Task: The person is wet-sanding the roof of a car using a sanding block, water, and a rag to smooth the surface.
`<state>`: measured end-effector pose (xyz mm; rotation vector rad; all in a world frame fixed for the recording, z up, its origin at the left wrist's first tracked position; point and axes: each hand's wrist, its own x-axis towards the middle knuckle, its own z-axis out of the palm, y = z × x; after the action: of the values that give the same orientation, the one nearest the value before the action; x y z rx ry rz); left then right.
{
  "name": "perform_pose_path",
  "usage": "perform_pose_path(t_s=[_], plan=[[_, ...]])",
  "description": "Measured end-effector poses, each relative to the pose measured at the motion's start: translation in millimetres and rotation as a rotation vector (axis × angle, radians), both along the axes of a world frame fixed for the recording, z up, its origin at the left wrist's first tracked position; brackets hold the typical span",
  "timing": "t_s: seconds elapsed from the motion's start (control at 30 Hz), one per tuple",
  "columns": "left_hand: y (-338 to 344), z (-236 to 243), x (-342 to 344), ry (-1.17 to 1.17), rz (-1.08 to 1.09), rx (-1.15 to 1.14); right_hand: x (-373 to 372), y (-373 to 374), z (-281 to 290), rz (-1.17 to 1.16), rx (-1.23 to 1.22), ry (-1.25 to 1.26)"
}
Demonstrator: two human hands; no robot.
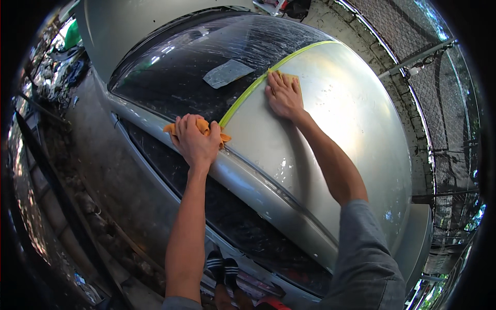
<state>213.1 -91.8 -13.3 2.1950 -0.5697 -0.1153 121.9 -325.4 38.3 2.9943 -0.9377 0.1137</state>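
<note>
My left hand [196,142] is closed around a crumpled orange cloth [221,138], pressed on the silver pillar beside the car's windshield. Farther up, my right hand [285,97] lies on the silver roof [341,103], its fingers pressing a tan sanding sheet [297,85] that shows mostly past their right side. Yellow-green masking tape [247,95] runs along the roof's front edge, just left of my right fingers. On the dark, wet-streaked windshield [170,85] rests a loose grey rectangular sheet [227,74], touched by neither hand.
Water drops and bright reflections show on the roof. Side windows [232,232] run below the roof rail. My feet in striped dark footwear [222,266] are at the car's side. A mesh fence [444,98] and a low block wall [400,98] border the right; clutter lies far left.
</note>
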Motion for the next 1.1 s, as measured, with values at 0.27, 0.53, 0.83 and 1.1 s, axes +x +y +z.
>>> perform_pose_path(t_s=[0.27, 0.53, 0.83, 1.1], plan=[[-3, -16, -2, -0.041, 0.030, -0.072, -12, 37, -16, 0.213, 0.005, -0.137], [4, -22, 4, -0.056, 0.216, -0.399, -14, 101, -15, 0.489, 0.129, -0.028], [8, -20, 8, -0.077, 0.300, -0.205, -36, 125, 7, 0.760, 0.372, 0.027], [2, -18, 2, -0.080, 0.339, -0.162, -55, 123, 14, 0.728, 0.327, 0.119]])
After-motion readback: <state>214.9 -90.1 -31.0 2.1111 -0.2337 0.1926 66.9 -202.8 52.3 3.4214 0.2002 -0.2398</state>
